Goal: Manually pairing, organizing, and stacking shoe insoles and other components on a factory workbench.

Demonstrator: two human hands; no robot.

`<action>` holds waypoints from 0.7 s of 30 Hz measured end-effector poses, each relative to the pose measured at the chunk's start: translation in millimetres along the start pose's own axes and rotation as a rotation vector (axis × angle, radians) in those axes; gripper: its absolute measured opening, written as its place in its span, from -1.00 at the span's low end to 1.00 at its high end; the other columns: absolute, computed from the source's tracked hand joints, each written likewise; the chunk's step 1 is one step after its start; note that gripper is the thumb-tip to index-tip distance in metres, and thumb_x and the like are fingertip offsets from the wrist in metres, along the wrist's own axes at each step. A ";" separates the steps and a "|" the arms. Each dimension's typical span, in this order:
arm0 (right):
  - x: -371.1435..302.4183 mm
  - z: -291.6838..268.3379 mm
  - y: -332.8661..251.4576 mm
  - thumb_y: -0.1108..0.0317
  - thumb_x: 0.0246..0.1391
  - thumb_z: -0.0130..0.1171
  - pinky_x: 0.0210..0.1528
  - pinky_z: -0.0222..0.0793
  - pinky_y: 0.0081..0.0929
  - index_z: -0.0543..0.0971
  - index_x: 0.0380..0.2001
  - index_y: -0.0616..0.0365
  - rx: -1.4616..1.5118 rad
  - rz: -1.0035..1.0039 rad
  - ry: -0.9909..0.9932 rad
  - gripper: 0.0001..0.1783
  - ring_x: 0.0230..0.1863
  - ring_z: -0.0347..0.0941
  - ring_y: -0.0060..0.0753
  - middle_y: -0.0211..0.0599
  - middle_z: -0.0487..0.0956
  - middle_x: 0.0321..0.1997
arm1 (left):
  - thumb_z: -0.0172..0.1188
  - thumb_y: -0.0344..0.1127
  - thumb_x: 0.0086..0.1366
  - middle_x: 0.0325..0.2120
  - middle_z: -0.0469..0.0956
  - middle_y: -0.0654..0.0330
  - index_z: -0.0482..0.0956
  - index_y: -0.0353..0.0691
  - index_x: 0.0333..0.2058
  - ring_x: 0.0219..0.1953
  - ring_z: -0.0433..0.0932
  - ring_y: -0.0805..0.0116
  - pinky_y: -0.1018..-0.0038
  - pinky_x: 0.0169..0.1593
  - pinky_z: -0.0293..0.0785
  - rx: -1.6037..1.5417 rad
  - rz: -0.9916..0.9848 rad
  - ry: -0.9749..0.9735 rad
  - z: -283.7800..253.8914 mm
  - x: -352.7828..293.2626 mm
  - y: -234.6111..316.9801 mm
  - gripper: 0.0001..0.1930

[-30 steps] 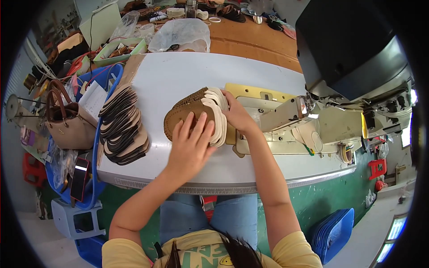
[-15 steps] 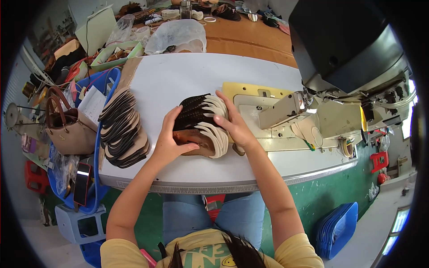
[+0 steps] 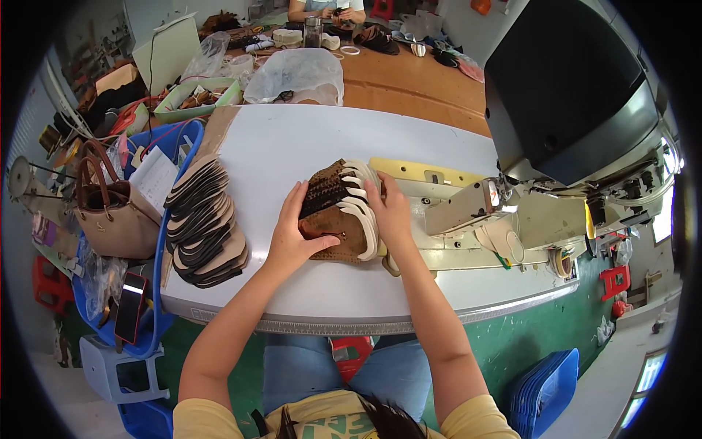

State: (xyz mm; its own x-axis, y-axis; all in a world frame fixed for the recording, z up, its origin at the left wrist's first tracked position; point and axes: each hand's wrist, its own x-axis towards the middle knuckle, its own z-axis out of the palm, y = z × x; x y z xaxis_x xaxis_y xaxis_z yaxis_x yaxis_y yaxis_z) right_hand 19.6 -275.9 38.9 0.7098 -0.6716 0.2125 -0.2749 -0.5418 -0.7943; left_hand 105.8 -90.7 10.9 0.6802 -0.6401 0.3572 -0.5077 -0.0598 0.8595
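Note:
A stack of brown and black leather shoe-upper pieces (image 3: 333, 223) with cream edges fanned along the right side sits on the white table top (image 3: 292, 139). My left hand (image 3: 291, 233) grips its left side, thumb lying over the near brown piece. Around the cream edges on the right curls my right hand (image 3: 391, 212), with part of its fingers hidden behind the stack. Just right of that hand is the sewing machine's bed and arm (image 3: 461, 211). Farther left lies a second fanned stack, of black and beige pieces (image 3: 205, 227).
A blue bin (image 3: 162, 256) at the left holds a handbag (image 3: 121, 219) and a phone (image 3: 130, 309). The dark machine head (image 3: 570, 95) overhangs the right. Beyond the table, a brown work surface (image 3: 417, 80) carries a plastic bag (image 3: 296, 73); a co-worker's hands (image 3: 338, 16) show there.
The view has tipped up, bringing a co-worker into sight. Both hands stay on the stack; its top pieces now show browner, and my right hand's fingers have shifted along the cream edges.

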 end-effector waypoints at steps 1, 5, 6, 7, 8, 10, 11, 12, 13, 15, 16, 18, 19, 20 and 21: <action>-0.4 -3.8 2.2 0.04 0.22 0.05 -0.06 0.39 -0.31 0.46 0.03 0.32 -0.218 -0.142 0.079 -0.46 -0.09 0.50 -0.17 0.04 0.51 0.03 | 0.53 -0.05 -0.17 0.31 0.02 -0.12 0.07 -0.14 0.32 0.34 0.08 -0.03 0.20 0.30 0.15 -0.001 0.000 0.000 1.6 1.0 0.8 0.10; 2.4 -13.5 5.2 0.05 0.22 0.06 0.01 0.36 -0.33 0.46 0.04 0.31 0.040 -0.105 0.128 -0.47 -0.04 0.49 -0.19 0.03 0.51 0.03 | 0.52 -0.01 -0.18 0.32 0.01 -0.10 0.08 -0.11 0.32 0.35 0.00 -0.15 0.03 0.30 0.09 0.210 0.208 0.085 0.9 -3.4 6.7 0.11; -6.7 -21.3 -6.3 0.05 0.21 0.08 0.07 0.33 -0.33 0.41 0.09 0.31 0.240 -0.071 0.070 -0.43 0.05 0.43 -0.15 0.05 0.46 0.09 | 0.51 0.01 -0.18 0.32 0.00 -0.10 0.08 -0.09 0.33 0.35 -0.03 -0.21 -0.07 0.29 0.06 0.375 0.335 0.141 -0.7 -6.1 7.4 0.10; -16.5 -27.2 -10.0 0.05 0.19 0.10 0.13 0.29 -0.32 0.37 0.13 0.32 0.436 -0.033 0.017 -0.39 0.13 0.38 -0.10 0.08 0.41 0.15 | 0.51 0.01 -0.18 0.32 0.00 -0.10 0.08 -0.09 0.33 0.35 -0.03 -0.21 -0.07 0.29 0.06 0.368 0.337 0.139 0.6 -9.9 11.0 0.10; -29.7 -24.8 -4.4 0.05 0.19 0.10 0.13 0.29 -0.32 0.37 0.13 0.32 0.430 -0.032 0.021 -0.39 0.13 0.38 -0.10 0.08 0.41 0.15 | 0.50 0.02 -0.17 0.33 -0.03 -0.13 0.07 -0.07 0.33 0.35 -0.06 -0.26 -0.15 0.27 0.04 0.454 0.307 0.088 1.9 -15.9 15.8 0.10; -61.9 -12.5 4.3 0.07 0.10 0.21 0.24 0.20 -0.24 0.17 0.26 0.28 0.068 -0.427 0.079 -0.21 0.27 0.22 0.05 0.11 0.22 0.30 | 0.49 0.03 -0.17 0.33 -0.06 -0.15 0.06 -0.05 0.33 0.35 -0.09 -0.31 -0.24 0.24 0.01 0.549 0.273 0.045 2.2 -24.4 20.5 0.10; -74.2 -8.5 4.3 0.07 0.10 0.21 0.24 0.20 -0.24 0.17 0.26 0.28 0.060 -0.425 0.081 -0.21 0.27 0.22 0.05 0.11 0.22 0.30 | 0.49 0.03 -0.15 0.33 -0.09 -0.17 0.04 -0.05 0.34 0.35 -0.10 -0.32 -0.26 0.24 0.00 0.510 0.209 0.010 6.2 -26.3 20.2 0.11; -84.1 -0.9 1.5 0.07 0.03 0.27 0.26 0.17 -0.16 0.09 0.30 0.26 0.004 -0.388 0.033 -0.10 0.31 0.14 0.13 0.17 0.15 0.32 | 0.49 0.02 -0.14 0.34 -0.13 -0.19 0.02 -0.04 0.34 0.35 -0.11 -0.32 -0.28 0.23 -0.01 0.477 0.145 -0.023 7.3 -26.8 19.5 0.11; -88.0 2.3 0.1 0.07 -0.03 0.34 0.28 0.14 -0.09 0.00 0.33 0.24 -0.051 -0.350 -0.014 0.02 0.34 0.07 0.22 0.23 0.08 0.34 | 0.50 0.01 -0.16 0.33 -0.16 -0.22 -0.02 -0.06 0.35 0.35 -0.12 -0.32 -0.23 0.25 0.00 0.487 0.139 -0.042 8.7 -26.4 18.7 0.14; -77.9 3.2 5.4 0.09 -0.05 0.36 0.26 0.17 -0.08 -0.01 0.33 0.22 -0.084 -0.335 -0.034 0.03 0.32 0.10 0.21 0.17 0.10 0.34 | 0.51 0.02 -0.18 0.33 -0.16 -0.23 -0.02 -0.07 0.35 0.34 -0.12 -0.33 -0.21 0.26 0.02 0.447 0.151 -0.037 11.6 -23.2 16.4 0.16; -73.6 5.8 6.2 0.12 -0.07 0.38 0.25 0.20 -0.07 -0.02 0.34 0.19 -0.110 -0.317 -0.058 0.05 0.30 0.13 0.20 0.11 0.11 0.34 | 0.52 0.02 -0.19 0.33 -0.16 -0.24 -0.02 -0.08 0.35 0.34 -0.12 -0.34 -0.18 0.27 0.03 0.412 0.158 -0.035 10.1 -24.2 15.5 0.17; -59.1 8.8 4.4 0.06 -0.07 0.37 0.23 0.22 -0.07 -0.01 0.34 0.14 -0.134 -0.319 -0.063 0.04 0.30 0.14 0.19 0.10 0.13 0.34 | 0.53 0.02 -0.22 0.32 -0.16 -0.24 -0.02 -0.09 0.35 0.33 -0.11 -0.35 -0.16 0.27 0.04 0.419 0.140 -0.017 8.9 -12.6 10.2 0.19; -47.4 8.7 4.2 0.05 -0.06 0.36 0.24 0.21 -0.08 -0.01 0.34 0.15 -0.166 -0.345 -0.072 0.04 0.31 0.13 0.19 0.10 0.13 0.34 | 0.54 0.03 -0.24 0.32 -0.15 -0.25 -0.03 -0.09 0.34 0.33 -0.11 -0.36 -0.13 0.27 0.05 0.423 0.125 0.011 11.3 -5.4 8.1 0.21; -40.7 8.5 4.2 0.04 -0.05 0.35 0.25 0.20 -0.08 -0.01 0.34 0.16 -0.199 -0.370 -0.081 0.03 0.31 0.12 0.19 0.10 0.12 0.34 | 0.54 0.03 -0.24 0.32 -0.15 -0.25 -0.03 -0.09 0.34 0.33 -0.11 -0.36 -0.13 0.27 0.05 0.425 0.129 0.015 13.2 -4.0 6.5 0.21; -38.9 9.5 4.5 0.04 -0.05 0.35 0.25 0.20 -0.08 -0.01 0.34 0.16 -0.199 -0.373 -0.073 0.03 0.31 0.12 0.19 0.10 0.12 0.34 | 0.54 0.04 -0.25 0.32 -0.14 -0.25 -0.02 -0.09 0.34 0.33 -0.10 -0.36 -0.13 0.27 0.04 0.471 0.135 0.048 14.5 -1.5 3.0 0.22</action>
State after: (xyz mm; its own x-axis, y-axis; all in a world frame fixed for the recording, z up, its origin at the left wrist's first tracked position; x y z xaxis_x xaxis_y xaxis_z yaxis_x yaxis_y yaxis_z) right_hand -3.0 -247.4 21.7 0.8261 -0.3774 0.4184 -0.1052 -0.8328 -0.5434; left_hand 95.5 -101.0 7.7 0.6096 -0.6310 0.4798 -0.7694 -0.3255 0.5495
